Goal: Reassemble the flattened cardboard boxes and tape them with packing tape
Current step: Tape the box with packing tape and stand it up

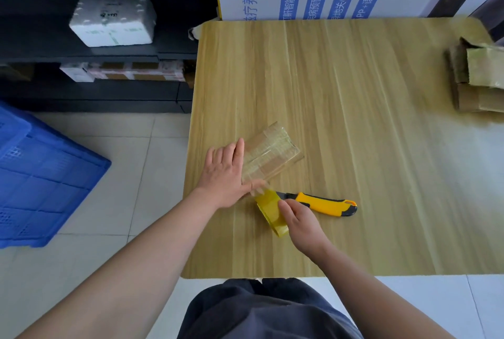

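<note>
A person's left hand [226, 172], fingers straight, presses the small cardboard box [270, 156] near the front edge of the table [354, 120], steadying it while the right hand [300, 221] grips the packing tape roll [271, 213], apparently pulling a strip taut, a utility knife [324, 203] just beside.

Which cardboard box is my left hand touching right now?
The small tape-covered box in front of you, left hand flat against it. The other boxes lie stacked at the right edge of the table, untouched.

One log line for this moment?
left hand: rests on taped box | right hand: grips tape roll | utility knife: on table
</note>
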A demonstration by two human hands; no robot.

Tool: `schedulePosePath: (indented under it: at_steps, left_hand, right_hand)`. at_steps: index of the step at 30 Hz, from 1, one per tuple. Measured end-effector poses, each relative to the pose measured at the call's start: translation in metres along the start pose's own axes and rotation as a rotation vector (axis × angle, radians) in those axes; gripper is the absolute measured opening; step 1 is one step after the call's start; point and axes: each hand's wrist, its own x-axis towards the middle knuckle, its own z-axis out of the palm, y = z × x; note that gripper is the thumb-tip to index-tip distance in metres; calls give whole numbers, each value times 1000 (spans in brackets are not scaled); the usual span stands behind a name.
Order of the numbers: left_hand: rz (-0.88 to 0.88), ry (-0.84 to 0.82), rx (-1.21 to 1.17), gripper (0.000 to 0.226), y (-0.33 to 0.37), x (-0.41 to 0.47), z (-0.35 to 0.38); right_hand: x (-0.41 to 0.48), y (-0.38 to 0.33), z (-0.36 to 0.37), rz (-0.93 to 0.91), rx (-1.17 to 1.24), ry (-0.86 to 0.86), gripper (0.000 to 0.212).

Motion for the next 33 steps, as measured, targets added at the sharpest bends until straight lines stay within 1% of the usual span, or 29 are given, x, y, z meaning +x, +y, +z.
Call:
schedulePosePath:
  at_steps: [2, 6, 7, 8, 9, 11, 12, 14, 16, 18, 20, 22, 24, 25, 26, 28, 30, 32, 33]
  left_hand:
    - [-99, 9, -160, 110, 1, -7, -2]
    - [-509, 142, -648, 102, 29, -50, 9]
    - [-589, 147, -778, 98, 42, -60, 14]
    - [-646, 127, -894, 91, 55, -67, 18]
    - [-688, 102, -995, 78, 66, -70, 22]
    - [-777, 103, -1187, 46, 83, -64, 24]
    - [-837, 120, -1303, 34, 87, -58, 23]
    - [-964, 140, -1545, 20, 91, -48, 20]
    - [-1043, 138, -1690, 15, 90, -43, 18]
    - [-1058, 124, -1725, 12, 88, -42, 18]
    - [-1041, 114, -1723, 10, 89, -42, 16]
    - [-1036, 125, -1721, 11, 90, -41, 15]
    - [-1055, 157, -1714, 6, 91, -41, 14]
    - [-1064, 171, -1697, 6, 91, -40, 13]
    - [-1069, 180, -1677, 11, 91, -40, 14]
    - [-1071, 199, -1636, 17, 90, -38, 15]
    - [-1071, 224, -1602, 18, 90, -36, 16]
    - [-1070, 236, -1579, 17, 89, -34, 16]
    - [-1070, 238, -1565, 17, 89, -33, 16]
  right_hand:
    - [1, -1, -2, 0, -7, -40, 41]
    - [6, -2, -5, -13, -3, -82, 37]
    - [7, -2, -6, -14, -2, -95, 36]
    - [8, -1, -8, -16, -2, -110, 36]
    - [9, 0, -10, -20, -3, -126, 36]
    - [11, 1, -13, -38, -24, -156, 36]
    - [12, 1, -15, -50, -47, -167, 38]
    - [16, 3, -22, -74, -90, -151, 41]
    - [22, 10, -34, -107, -183, -84, 35]
    - [31, 24, -50, -149, -446, -22, 23]
    - [39, 39, -64, -155, -757, -1, 34]
    - [44, 49, -72, -145, -910, 26, 41]
    - [49, 52, -76, -176, -976, 18, 41]
    - [51, 51, -78, -196, -980, -6, 40]
    - [53, 49, -81, -206, -933, -36, 39]
    - [55, 41, -88, -201, -745, -108, 39]
    - [54, 31, -98, -263, -615, -172, 37]
    - [50, 19, -107, -390, -615, -196, 35]
    - [48, 11, -109, -453, -660, -194, 35]
